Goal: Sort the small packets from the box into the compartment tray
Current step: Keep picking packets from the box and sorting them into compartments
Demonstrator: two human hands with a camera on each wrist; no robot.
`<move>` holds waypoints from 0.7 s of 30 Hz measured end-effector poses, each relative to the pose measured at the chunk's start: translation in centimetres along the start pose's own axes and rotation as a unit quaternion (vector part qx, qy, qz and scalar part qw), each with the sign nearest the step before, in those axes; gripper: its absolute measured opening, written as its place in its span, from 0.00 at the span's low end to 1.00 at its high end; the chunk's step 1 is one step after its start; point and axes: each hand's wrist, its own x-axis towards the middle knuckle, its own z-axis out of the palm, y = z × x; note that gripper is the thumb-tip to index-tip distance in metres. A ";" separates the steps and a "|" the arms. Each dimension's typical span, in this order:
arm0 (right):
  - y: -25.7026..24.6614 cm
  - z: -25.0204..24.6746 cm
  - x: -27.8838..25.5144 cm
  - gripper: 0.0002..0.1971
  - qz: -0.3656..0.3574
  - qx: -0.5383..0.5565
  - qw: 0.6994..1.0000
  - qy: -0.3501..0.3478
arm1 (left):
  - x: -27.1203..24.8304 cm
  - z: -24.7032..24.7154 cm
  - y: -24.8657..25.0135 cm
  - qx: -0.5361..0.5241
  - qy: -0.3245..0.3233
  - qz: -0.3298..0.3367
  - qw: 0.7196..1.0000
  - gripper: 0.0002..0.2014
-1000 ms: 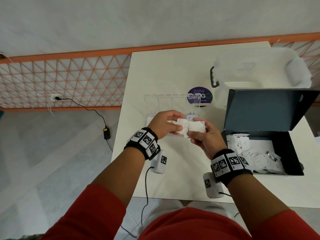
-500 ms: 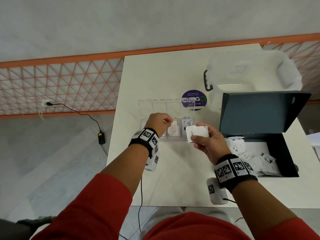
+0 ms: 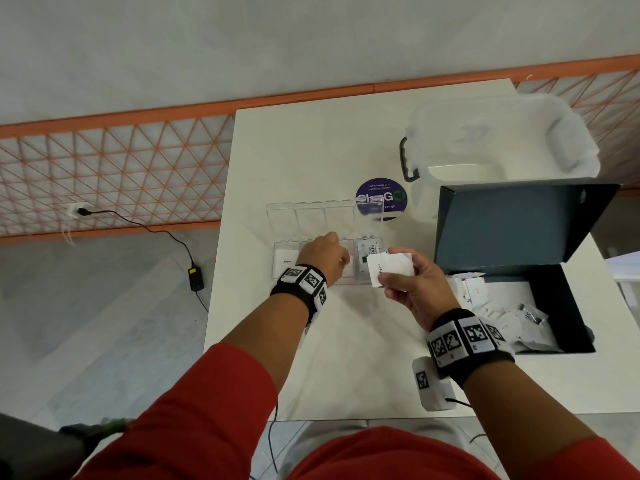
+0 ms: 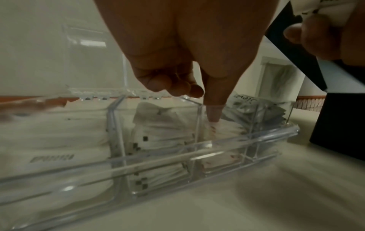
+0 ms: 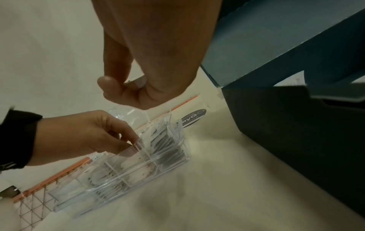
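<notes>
Packets [image 3: 389,270] stay pinched in my right hand [image 3: 414,289] beside the compartment tray [image 3: 282,247] awaiting sorting, while my left hand [image 3: 323,258] pokes one extended finger into a middle compartment, other fingers curled, apparently seating a packet.

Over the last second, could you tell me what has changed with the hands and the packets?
The left hand left the right hand and moved down to the clear compartment tray, where its fingers now reach into the third compartment from the left. The right hand still holds white packets, now beside the tray. The dark box and the storage bin stayed put.
</notes>
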 end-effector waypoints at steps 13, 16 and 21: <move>0.2 2.2 0.0 0.23 -0.001 -0.040 0.999 0.006 | -3.5 -3.5 2.2 -0.343 0.037 -0.012 0.939 0.16; 0.4 2.8 -0.1 0.23 -0.004 -0.055 0.998 0.005 | -4.1 -3.3 2.2 -0.374 0.038 -0.030 0.926 0.19; 0.5 2.8 -0.6 0.19 -0.003 -0.025 1.000 -0.006 | -4.8 -3.1 1.0 -0.411 0.084 -0.060 0.906 0.11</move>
